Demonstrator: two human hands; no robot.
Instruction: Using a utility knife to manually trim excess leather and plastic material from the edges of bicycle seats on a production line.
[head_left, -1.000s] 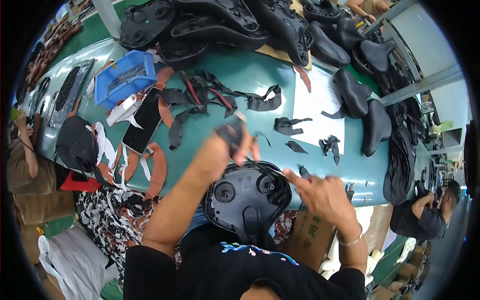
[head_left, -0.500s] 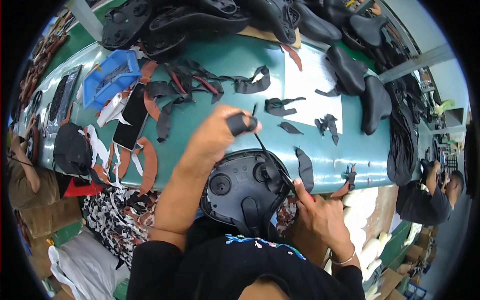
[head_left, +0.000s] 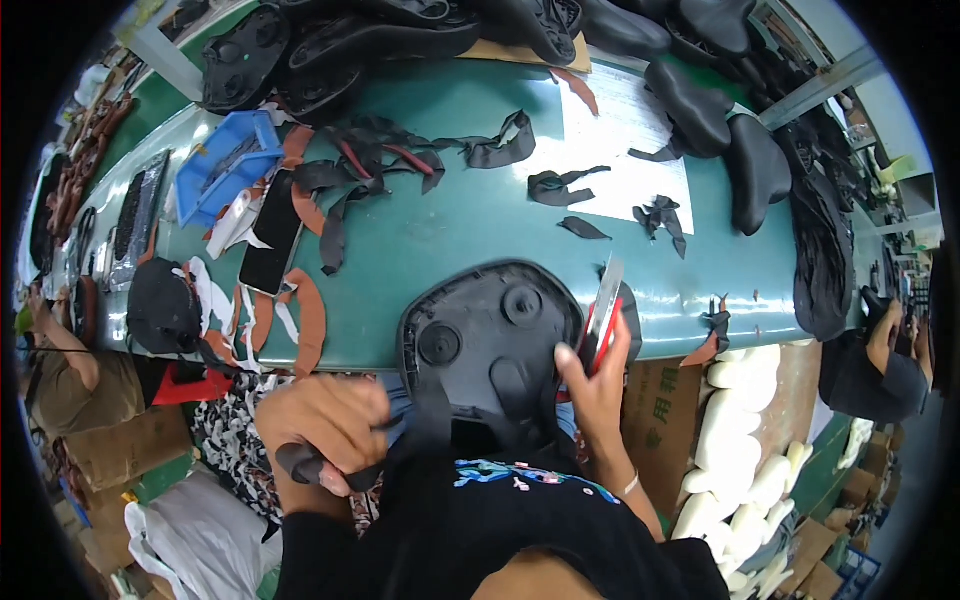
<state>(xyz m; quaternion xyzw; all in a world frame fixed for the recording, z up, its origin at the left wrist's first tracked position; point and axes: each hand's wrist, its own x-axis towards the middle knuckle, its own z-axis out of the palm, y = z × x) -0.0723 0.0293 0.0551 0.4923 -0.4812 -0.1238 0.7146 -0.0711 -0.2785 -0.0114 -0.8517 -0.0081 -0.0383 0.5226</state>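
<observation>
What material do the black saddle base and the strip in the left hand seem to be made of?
The saddle base looks like rigid moulded plastic, matt black: it has raised round bosses and a crisp rim. The strip in the left hand seems soft, perhaps synthetic leather or rubber, since it bends; uncertain.

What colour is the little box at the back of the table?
Bright blue. The plastic bin shows clearly in the head view, at the table's far left.

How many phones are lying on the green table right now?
1: a black phone lies flat on the green table, just right of the blue bin, among leather strips. Others may be hidden under the scraps.
</observation>
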